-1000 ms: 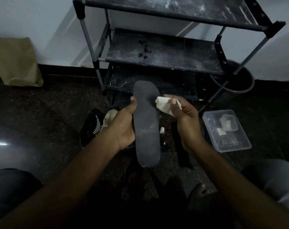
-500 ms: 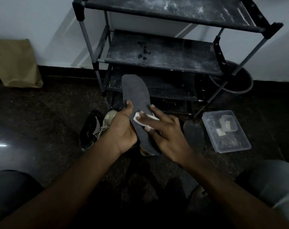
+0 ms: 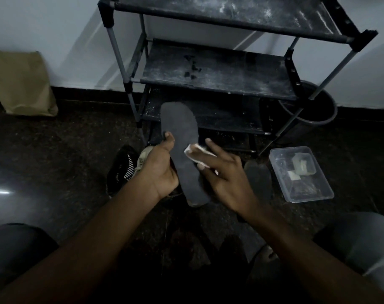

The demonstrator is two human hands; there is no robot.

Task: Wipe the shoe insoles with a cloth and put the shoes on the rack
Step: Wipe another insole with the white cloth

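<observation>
My left hand [image 3: 159, 166] grips a dark grey insole [image 3: 182, 141] by its left edge, thumb on top, holding it upright and tilted slightly left. With straight fingers, my right hand [image 3: 226, 178] presses a small white cloth [image 3: 192, 153] against the insole's right side. A second dark insole [image 3: 259, 178] lies on the floor to the right. A black shoe with white stripes [image 3: 121, 167] and a beige shoe [image 3: 144, 157] sit on the floor, partly hidden behind my left hand. The black shoe rack [image 3: 217, 71] stands just beyond, its shelves dusty.
A clear plastic box [image 3: 300, 174] with small packets lies on the floor at the right. A dark round bucket [image 3: 318, 110] stands behind the rack's right leg. A brown paper bag [image 3: 20, 84] leans on the wall at far left. My knees frame the bottom corners.
The right hand brought the cloth from the air onto the insole and now rubs it there. The insole tilted left and lowered slightly, exposing the second insole on the floor.
</observation>
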